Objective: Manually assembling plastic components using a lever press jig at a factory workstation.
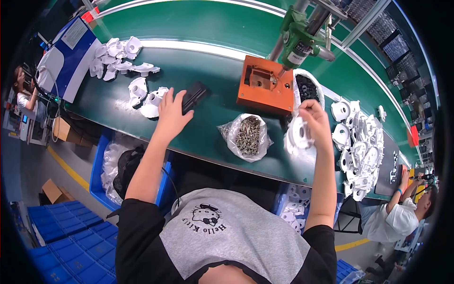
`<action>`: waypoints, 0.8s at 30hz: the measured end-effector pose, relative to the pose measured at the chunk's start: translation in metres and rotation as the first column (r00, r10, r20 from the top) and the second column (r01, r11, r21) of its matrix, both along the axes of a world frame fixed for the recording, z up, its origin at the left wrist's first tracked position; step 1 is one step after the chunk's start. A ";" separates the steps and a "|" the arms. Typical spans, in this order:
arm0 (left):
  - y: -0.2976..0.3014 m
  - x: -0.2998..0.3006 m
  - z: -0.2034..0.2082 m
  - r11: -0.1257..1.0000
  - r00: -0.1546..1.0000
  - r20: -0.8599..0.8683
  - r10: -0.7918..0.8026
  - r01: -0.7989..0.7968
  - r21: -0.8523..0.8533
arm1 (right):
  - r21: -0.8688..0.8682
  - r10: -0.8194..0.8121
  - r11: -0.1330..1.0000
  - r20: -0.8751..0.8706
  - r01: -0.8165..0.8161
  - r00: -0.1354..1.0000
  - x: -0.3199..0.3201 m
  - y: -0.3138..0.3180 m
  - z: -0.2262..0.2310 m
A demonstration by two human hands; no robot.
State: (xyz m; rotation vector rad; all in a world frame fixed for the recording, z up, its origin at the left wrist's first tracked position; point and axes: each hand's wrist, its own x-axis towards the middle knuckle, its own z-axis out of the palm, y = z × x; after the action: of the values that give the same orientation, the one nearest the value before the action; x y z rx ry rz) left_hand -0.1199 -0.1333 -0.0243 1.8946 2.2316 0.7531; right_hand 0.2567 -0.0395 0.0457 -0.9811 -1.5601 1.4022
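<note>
My left hand (pixel 174 113) is over the left half of the green bench, fingers spread. Its fingertips reach the edge of a white plastic part (pixel 150 107), and a black rectangular object (pixel 195 96) lies just right of them. At the right, my right hand (pixel 316 122) is raised with the fingers pinched together; what they hold, if anything, is too small to make out. Directly beside and below it is a blurred white plastic part with a round ring (pixel 299 136). Between my hands, a clear bag of metal screws or pins (pixel 248 136) sits open.
An orange fixture block (pixel 265 85) stands under a green press (pixel 299 47). Behind my right hand is a bag of small black parts (pixel 307 87). White parts are heaped at right (pixel 362 149) and far left (pixel 116 54). A blue bin (pixel 99 182) stands below the bench; a co-worker (pixel 395 217) is at right.
</note>
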 end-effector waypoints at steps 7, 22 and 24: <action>0.006 0.000 -0.014 1.000 0.989 -0.142 0.029 -0.029 0.006 | -0.194 0.064 0.981 0.165 -0.031 0.984 0.026 0.090 -0.002; 0.068 0.077 -0.019 0.974 0.981 0.022 -0.191 0.187 0.132 | -0.350 0.297 0.916 0.265 -0.195 0.917 -0.008 0.127 -0.001; 0.066 0.083 -0.022 0.963 0.975 0.036 -0.219 0.211 0.166 | -0.355 0.283 0.918 0.276 -0.176 0.919 -0.009 0.121 0.005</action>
State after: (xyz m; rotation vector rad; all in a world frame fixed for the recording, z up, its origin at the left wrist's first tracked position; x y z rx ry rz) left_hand -0.0365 -0.0669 -0.0465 2.1186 1.9440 0.9599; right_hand 0.2472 0.0815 0.0507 -1.3090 -1.7641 1.7762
